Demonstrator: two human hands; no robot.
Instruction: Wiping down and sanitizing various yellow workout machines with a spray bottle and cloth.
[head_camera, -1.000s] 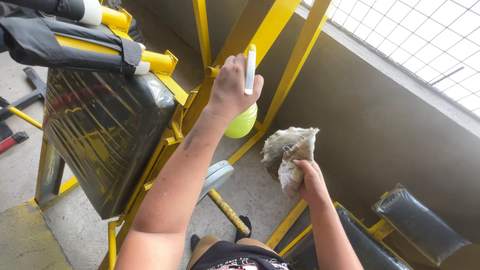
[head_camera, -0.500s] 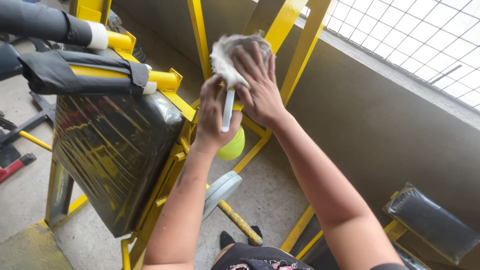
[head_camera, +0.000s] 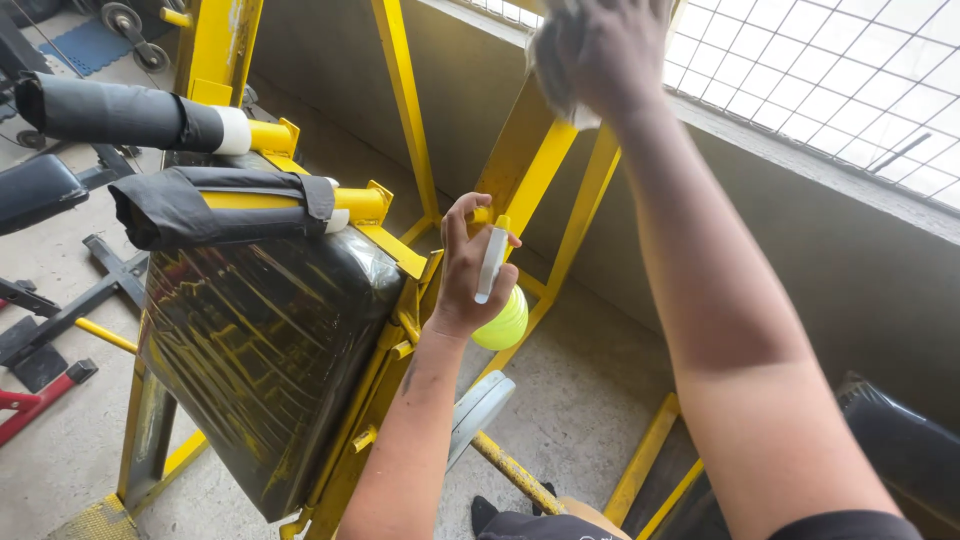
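My left hand (head_camera: 466, 270) grips a spray bottle (head_camera: 500, 305) with a white trigger head and a yellow-green body, held in front of the yellow frame (head_camera: 536, 180) of a gym machine. My right hand (head_camera: 610, 50) is raised to the top of the view and presses a dirty grey rag (head_camera: 552, 62) against a slanted yellow bar of that frame. The rag is mostly hidden under my fingers.
A black padded seat (head_camera: 260, 340) wrapped in plastic film sits at the left, with two black roller pads (head_camera: 120, 115) above it. A grey weight plate (head_camera: 478, 412) on a rusty yellow bar lies below. A concrete wall with wire mesh (head_camera: 850, 80) stands at the right.
My right hand has moved up the slanted yellow bar with the rag, from just above my left hand to the top of the view. My left hand kept hold of the spray bottle.
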